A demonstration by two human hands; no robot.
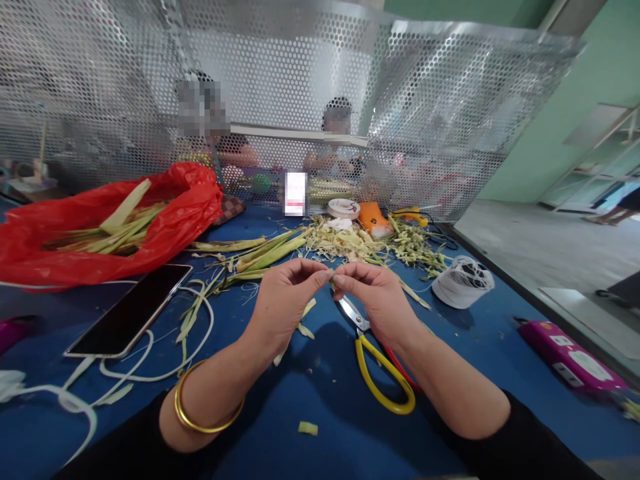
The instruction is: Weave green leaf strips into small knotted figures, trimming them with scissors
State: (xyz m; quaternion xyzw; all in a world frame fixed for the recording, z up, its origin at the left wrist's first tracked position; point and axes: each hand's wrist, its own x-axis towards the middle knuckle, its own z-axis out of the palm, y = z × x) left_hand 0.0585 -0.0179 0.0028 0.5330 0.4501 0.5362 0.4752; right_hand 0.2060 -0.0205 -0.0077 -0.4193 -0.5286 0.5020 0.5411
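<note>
My left hand (287, 293) and my right hand (373, 293) meet fingertip to fingertip above the blue table (320, 413). Both pinch something small and thin between them, perhaps a strip of leaf; I cannot make it out. A gold bangle (203, 410) circles my left wrist. Yellow-handled scissors (380, 363) lie on the table right under my right hand. Small leaf scraps (305, 320) lie below my hands.
A red plastic bag (100, 227) holding green leaves sits at the left. A phone (133, 310) with a white cable lies nearer me. Leaf trimmings (350, 243) are piled behind my hands. A spool of white string (463, 280) and a pink box (570, 357) stand to the right. People sit behind a perforated metal screen (310, 87).
</note>
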